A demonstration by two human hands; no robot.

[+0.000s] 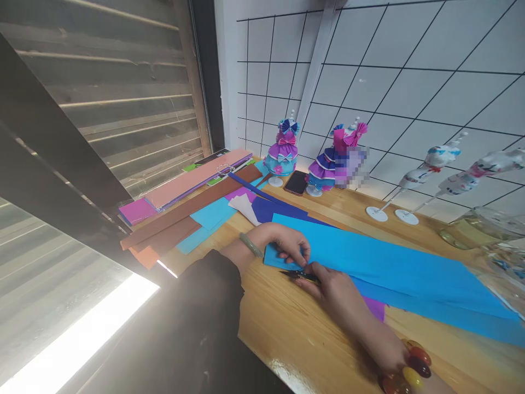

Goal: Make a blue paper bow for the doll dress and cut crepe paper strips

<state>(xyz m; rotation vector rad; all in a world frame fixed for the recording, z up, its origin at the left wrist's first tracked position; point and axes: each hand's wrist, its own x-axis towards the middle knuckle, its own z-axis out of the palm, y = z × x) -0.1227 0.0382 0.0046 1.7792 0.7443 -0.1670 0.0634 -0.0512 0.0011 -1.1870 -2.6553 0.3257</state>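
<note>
A long bright-blue sheet, paper or thin cloth, stretches over the wooden table. Across its left end lies my left hand, a green bangle on the wrist. Its fingers are curled, and the fingertips pinch at the sheet's near edge. My right hand meets those fingertips from the right. Small dark thread snips are gripped in its fingers, the pointed blades directed left, just off the sheet's edge. What lies right between the two sets of fingertips is too small to make out.
Coloured sheets, including a brown strip and light-blue pieces, overlap at the left. Behind stand two dressed miniature forms, a phone, two bare mannequin stands and a glass jar. A gridded wall bounds the back.
</note>
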